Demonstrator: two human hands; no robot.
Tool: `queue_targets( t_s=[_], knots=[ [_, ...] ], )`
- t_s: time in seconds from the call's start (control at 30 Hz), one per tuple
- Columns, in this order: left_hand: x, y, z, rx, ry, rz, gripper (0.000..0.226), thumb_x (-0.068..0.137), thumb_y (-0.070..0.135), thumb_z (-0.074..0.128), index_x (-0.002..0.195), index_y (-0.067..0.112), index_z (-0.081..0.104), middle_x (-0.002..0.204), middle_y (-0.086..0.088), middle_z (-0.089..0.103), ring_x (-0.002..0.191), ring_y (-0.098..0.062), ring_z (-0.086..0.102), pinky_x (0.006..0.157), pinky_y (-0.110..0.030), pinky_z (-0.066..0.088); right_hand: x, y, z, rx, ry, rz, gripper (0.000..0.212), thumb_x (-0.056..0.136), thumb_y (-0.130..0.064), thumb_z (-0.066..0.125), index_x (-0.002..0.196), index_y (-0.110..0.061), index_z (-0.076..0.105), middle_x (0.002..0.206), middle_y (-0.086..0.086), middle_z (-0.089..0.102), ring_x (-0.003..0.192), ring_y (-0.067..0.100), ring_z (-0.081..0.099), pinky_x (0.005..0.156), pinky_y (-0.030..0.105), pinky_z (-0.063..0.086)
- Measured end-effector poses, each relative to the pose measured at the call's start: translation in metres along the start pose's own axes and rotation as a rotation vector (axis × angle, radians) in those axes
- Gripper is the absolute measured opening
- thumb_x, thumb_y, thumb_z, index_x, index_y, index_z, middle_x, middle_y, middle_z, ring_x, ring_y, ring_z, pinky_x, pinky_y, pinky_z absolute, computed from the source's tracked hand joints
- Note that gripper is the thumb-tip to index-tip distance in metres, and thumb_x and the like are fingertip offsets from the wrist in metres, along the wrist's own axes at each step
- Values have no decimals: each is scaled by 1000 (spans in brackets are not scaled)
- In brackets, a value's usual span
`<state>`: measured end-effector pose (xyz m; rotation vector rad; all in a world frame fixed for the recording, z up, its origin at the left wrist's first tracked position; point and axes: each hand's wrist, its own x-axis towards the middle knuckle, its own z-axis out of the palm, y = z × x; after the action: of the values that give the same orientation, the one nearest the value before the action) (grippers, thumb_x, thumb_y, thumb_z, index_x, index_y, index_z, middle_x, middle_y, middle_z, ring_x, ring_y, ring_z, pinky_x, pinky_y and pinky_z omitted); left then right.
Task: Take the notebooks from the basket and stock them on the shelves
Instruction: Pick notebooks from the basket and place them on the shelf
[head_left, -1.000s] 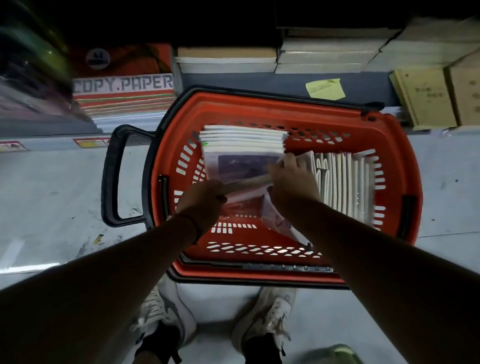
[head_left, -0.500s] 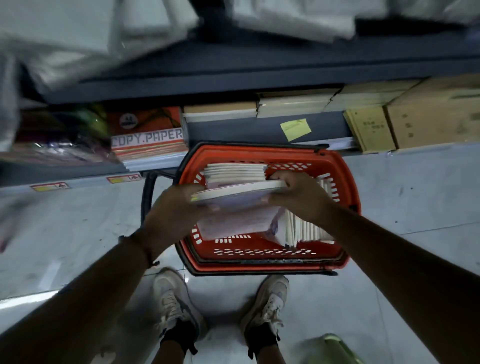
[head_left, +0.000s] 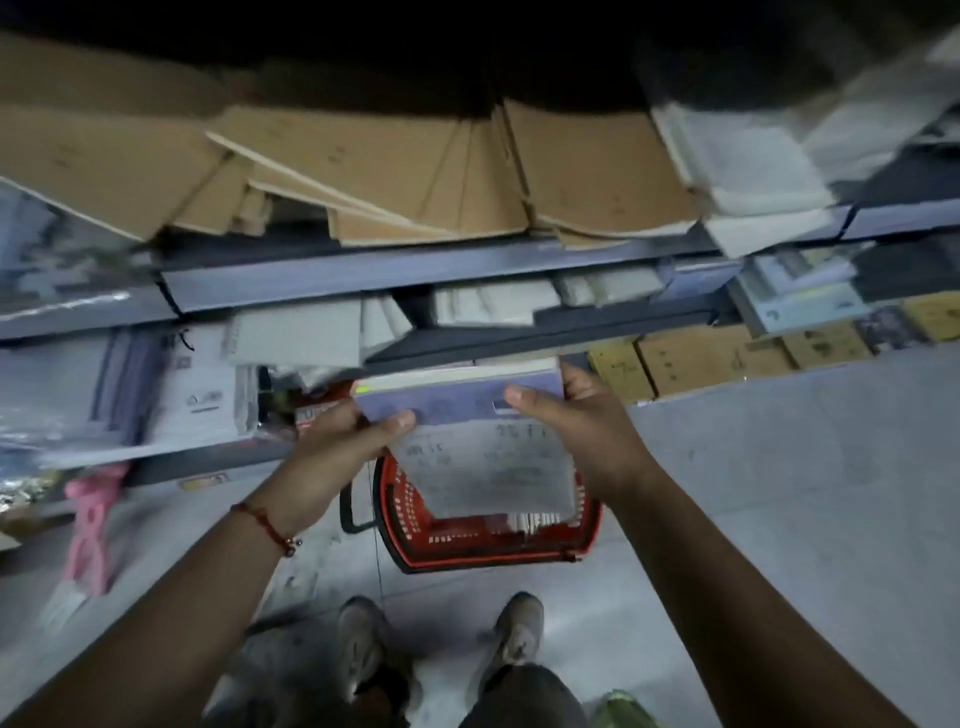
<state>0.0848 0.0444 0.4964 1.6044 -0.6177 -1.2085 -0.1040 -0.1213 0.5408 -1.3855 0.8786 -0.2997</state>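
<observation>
Left hand (head_left: 332, 447) pinching the stack (head_left: 462, 402) at its left end, thumb on top. Held at frame centre, above the basket (head_left: 493, 545) and below the shelves (head_left: 415, 270). Probably moderately heavy, stiff as a block yet apt to slide layer on layer; best clamped at both short ends. Purple-blue cover, pale page edges, loose printed sheet hanging underneath. Right hand (head_left: 587, 426) gripping the right end.

Bare forearms, red cord bracelet (head_left: 267, 525) – left wrist, grey sneakers (head_left: 358, 644)
</observation>
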Motion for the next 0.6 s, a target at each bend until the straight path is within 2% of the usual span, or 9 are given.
queue_targets(
  t_s=[0.13,0.2,0.27,0.3,0.4,0.5,0.53,0.6],
  knots=[
    [-37,50,15,5,14,9,30,90,26,68,120,22,69,119,7,73,113,-17,67,90,-31,54,-35,-71,-17,199,17,-68,28,77,-23,73,100,-9,71,97,7,75,92,26,73,70,34,55],
    [-52,65,17,-5,-11,-11,31,91,21,68,121,21,69,118,7,73,111,-15,68,86,-26,57,-50,-102,-27,281,36,-104,45,75,-28,74,112,-4,67,105,12,73,96,30,71,72,43,57],
    [-71,80,17,-39,-58,-21,33,90,19,70,123,18,68,121,2,72,112,-20,68,90,-31,57,-64,-127,-35,370,64,-110,66,72,-35,78,125,0,61,118,19,68,104,37,68,78,49,58],
    [-78,85,16,-45,-81,-13,35,90,21,73,124,16,69,122,-1,71,114,-22,68,95,-37,55,-69,-138,-39,404,77,-118,65,72,-36,78,125,-1,62,120,20,67,103,37,67,76,47,58],
    [-93,107,19,-72,-93,45,51,78,35,79,123,13,70,123,-7,71,115,-27,67,102,-48,49,-82,-173,-44,384,75,-169,40,81,-32,68,113,-9,67,110,15,72,92,32,70,71,39,58],
    [-102,132,27,-173,-57,133,56,76,33,80,125,9,66,124,-15,69,114,-36,66,103,-55,47,-91,-206,-42,360,53,-228,27,95,-30,59,111,-12,69,105,12,75,88,28,73,63,35,60],
    [-104,139,29,-219,-38,160,53,80,29,80,126,7,64,124,-17,68,114,-38,65,103,-56,47,-93,-214,-40,378,57,-256,30,97,-29,56,116,-10,68,110,14,74,94,30,73,67,37,60],
    [-111,155,30,-268,4,228,51,84,25,78,127,4,62,125,-19,68,114,-37,66,100,-53,50,-98,-224,-39,412,66,-286,38,98,-27,55,128,-5,62,122,18,68,108,37,67,86,49,56]
  ],
)
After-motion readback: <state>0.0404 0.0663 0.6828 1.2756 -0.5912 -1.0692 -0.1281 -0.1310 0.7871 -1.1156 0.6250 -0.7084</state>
